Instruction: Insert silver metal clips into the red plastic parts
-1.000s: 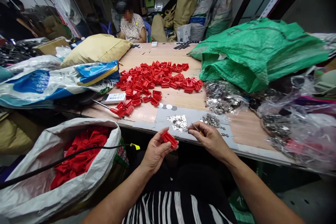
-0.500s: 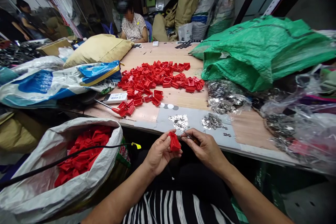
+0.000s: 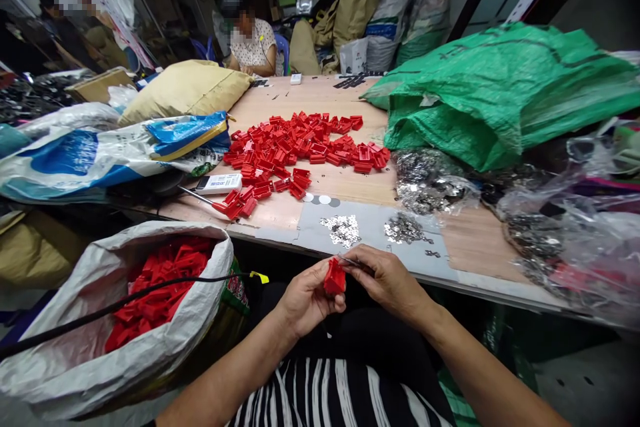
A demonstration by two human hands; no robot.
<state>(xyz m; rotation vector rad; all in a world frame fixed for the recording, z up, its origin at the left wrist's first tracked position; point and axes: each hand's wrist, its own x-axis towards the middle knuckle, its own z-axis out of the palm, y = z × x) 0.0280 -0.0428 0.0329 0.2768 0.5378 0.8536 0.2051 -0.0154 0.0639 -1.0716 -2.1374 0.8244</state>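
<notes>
My left hand point(image 3: 309, 297) is closed around a red plastic housing point(image 3: 335, 277), a small box-like part, just off the table's front edge. My right hand point(image 3: 385, 280) pinches a thin, dark pointed tool point(image 3: 361, 267); its tip meets the top of the red part, and fingers hide most of it. In front of my hands, a pile of small flat shiny metal pieces point(image 3: 344, 231) and a greyer pile of metal pieces point(image 3: 404, 229) lie on a grey sheet point(image 3: 370, 213). Beyond them spreads a heap of red plastic housings point(image 3: 295, 143).
At left stands an open white sack point(image 3: 60, 373) of red parts, a black cable point(image 3: 125, 303) crossing it. A screwdriver point(image 3: 200, 197) lies by a white box point(image 3: 220, 183). A green sack point(image 3: 500, 93) and bagged metal parts point(image 3: 430, 180) sit right. Across the table sits a person point(image 3: 255, 47).
My right hand has moved left and turned inward, bringing the tool's tip onto the red housing. The housing has tilted and shifted slightly lower in my left hand.
</notes>
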